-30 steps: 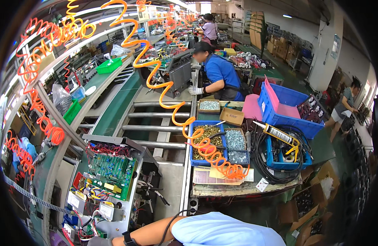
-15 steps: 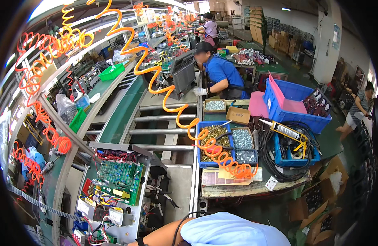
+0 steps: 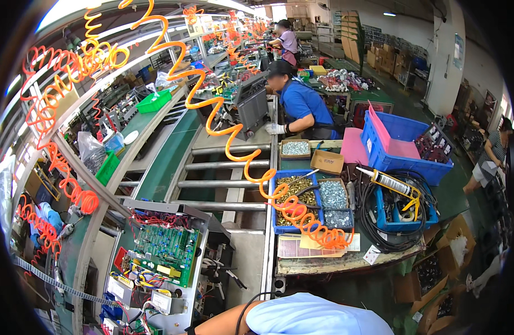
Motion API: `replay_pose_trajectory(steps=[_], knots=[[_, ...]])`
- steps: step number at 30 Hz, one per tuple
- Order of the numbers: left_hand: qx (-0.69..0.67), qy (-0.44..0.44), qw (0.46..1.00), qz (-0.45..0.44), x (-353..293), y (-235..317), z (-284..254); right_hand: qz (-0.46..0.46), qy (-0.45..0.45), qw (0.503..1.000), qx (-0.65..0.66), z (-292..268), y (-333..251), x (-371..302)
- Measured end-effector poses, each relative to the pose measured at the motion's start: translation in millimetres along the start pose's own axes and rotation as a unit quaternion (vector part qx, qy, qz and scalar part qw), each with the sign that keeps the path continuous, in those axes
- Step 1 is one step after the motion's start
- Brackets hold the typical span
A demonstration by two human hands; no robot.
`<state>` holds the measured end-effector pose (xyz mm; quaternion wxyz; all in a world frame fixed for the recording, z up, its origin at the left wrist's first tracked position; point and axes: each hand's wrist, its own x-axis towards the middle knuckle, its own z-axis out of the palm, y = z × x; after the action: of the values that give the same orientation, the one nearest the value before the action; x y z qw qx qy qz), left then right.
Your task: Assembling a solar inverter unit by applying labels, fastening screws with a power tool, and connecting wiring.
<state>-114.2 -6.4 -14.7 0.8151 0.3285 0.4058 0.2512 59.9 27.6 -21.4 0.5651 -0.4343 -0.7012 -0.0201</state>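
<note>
My right arm comes in at the lower edge, in a light blue sleeve (image 3: 318,315). Its bare forearm (image 3: 226,320) points left, with a dark band at the wrist. The right hand lies below the picture's edge, and my left hand is out of sight too. Just beyond that wrist stands an open metal chassis (image 3: 181,304). It carries a green circuit board (image 3: 165,245), white-labelled boxes (image 3: 161,302) and bundles of coloured wires (image 3: 142,279). Black cables (image 3: 226,267) with light tips hang at its right side.
A roller conveyor (image 3: 221,183) runs away from me. An orange coiled hose (image 3: 234,129) hangs across it. On the right bench are a blue tray (image 3: 274,223) of brass fasteners, boxes of screws (image 3: 332,194), a caulking gun (image 3: 391,181) and a blue crate (image 3: 399,159). Ahead, a co-worker (image 3: 307,106) leans over a grey unit (image 3: 251,106).
The picture has shifted slightly, and my right forearm sits lower, its wrist closer to the bottom edge. The co-worker's head and arm have moved. A person at the far right has shifted.
</note>
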Motion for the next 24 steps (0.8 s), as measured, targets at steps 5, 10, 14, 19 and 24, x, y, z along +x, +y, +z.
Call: replay_pose_trajectory(steps=[5, 10, 14, 19, 24], knots=[[0.011, 0.026, 0.999, 0.037, -5.3, 1.6, 1.4, -0.041, 0.051, 0.998, -0.008, 8.8, 4.5, -6.0], [0.001, 0.058, 0.996, 0.071, -6.5, -8.7, 3.8, -0.097, 0.064, 0.993, -0.012, 3.9, 1.1, -8.4], [0.007, 0.111, 0.992, 0.056, -0.2, -11.2, -7.1, -0.1, 0.087, 0.991, 0.001, 5.8, 1.6, -8.7], [0.022, 0.11, 0.991, 0.075, 4.7, -14.1, -12.0, -0.021, 0.043, 0.999, 0.018, 8.5, 1.5, -7.0], [-0.017, 0.042, 0.998, 0.043, 10.9, -13.5, -21.5, 0.023, 0.031, 0.999, 0.003, 13.7, 4.4, -8.5]])
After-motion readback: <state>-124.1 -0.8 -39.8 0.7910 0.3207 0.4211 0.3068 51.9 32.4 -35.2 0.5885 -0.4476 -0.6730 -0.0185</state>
